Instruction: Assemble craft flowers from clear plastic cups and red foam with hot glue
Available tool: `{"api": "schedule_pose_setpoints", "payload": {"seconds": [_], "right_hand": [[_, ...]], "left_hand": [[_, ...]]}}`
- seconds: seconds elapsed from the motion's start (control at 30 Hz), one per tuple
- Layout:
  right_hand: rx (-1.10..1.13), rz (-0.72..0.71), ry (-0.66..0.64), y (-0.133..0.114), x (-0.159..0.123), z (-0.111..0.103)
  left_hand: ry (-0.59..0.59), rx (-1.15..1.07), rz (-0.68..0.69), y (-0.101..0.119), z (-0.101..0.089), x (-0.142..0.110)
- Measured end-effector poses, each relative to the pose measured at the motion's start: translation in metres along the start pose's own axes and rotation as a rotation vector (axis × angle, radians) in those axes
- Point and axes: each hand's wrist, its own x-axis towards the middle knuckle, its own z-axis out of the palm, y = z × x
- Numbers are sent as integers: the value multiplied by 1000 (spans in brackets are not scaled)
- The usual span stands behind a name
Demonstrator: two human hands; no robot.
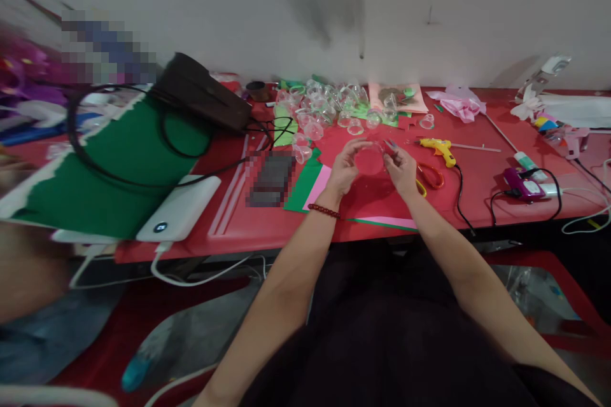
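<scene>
The step in hand looks like close handling of a single clear round piece point(369, 161), held over the red sheets point(382, 198) in front of the person's lap. The left hand point(344, 168) grasps its near-left edge between curved fingers and thumb, while the right hand point(401, 167) pinches at the opposite edge. Judging by its likeness to the clear plastic cups point(325, 108) heaped at the back, it is probably thin and easily bent, so the next move calls for a light, even grip from both sides.

The piece's outline melts into the red behind it; it may be a cup or a flat disc, and I cannot say which. Whether the right fingertips also hold something small is unclear. The scissors point(438, 173) are partly hidden behind the right hand (only the handles show plainly), and a dark rectangle point(271, 179) left of the hands is pixelated. At the far left, another person's arm point(31, 267) is cut off by the frame.
</scene>
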Motion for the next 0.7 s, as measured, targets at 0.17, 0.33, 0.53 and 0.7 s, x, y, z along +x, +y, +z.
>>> {"api": "schedule_pose_setpoints", "payload": {"seconds": [0.17,0.33,0.53,0.7], "right_hand": [[40,30,-8,1,2,-3],[13,75,-28,4,2,-4],[144,41,-154,2,0,0],[221,10,-188,0,1,1]], "left_hand": [[-24,-92,-80,-3,1,1],[65,-132,-135,-9,3,1],[-6,-125,-108,1,2,-1],[-6,-266,-232,3,0,-1]]}}
